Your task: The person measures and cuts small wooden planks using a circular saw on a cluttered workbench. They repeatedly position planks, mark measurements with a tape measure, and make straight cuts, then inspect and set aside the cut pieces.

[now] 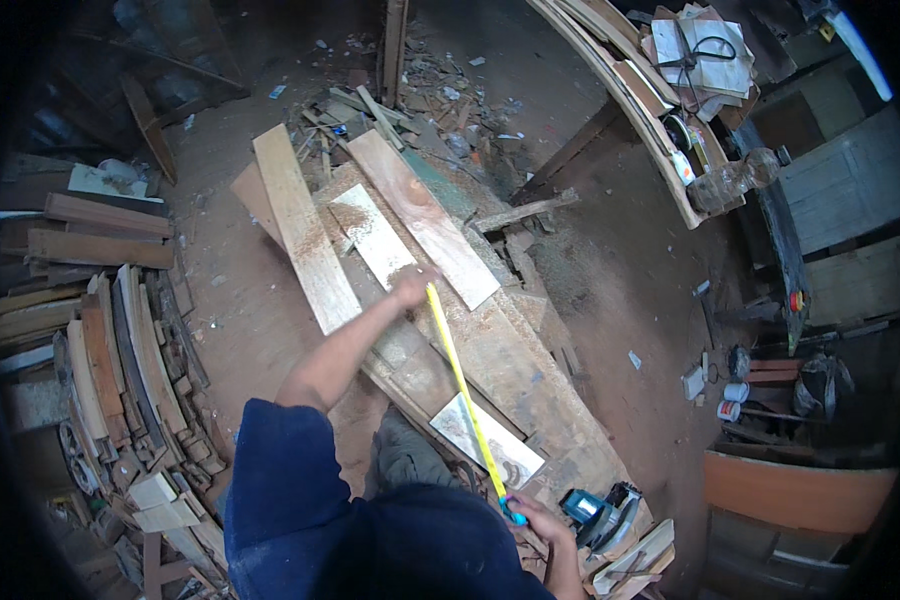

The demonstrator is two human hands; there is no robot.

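A yellow tape measure is drawn out slantwise over the wooden workbench. Its teal case sits in my right hand, low in the view, fingers closed around it. Farther off, my left hand pinches the blade's far end beside the near end of a white board dusted with sawdust. Under the blade, closer to me, lies a second white board with a grey smudge. Long planks flank the first: a pale one to the left and a brownish one to the right.
Right of my right hand rests a teal and black power saw. Stacked timber stands along the left, and wood scraps litter the floor beyond the bench. A shelf holding a clear plastic bottle juts in at upper right.
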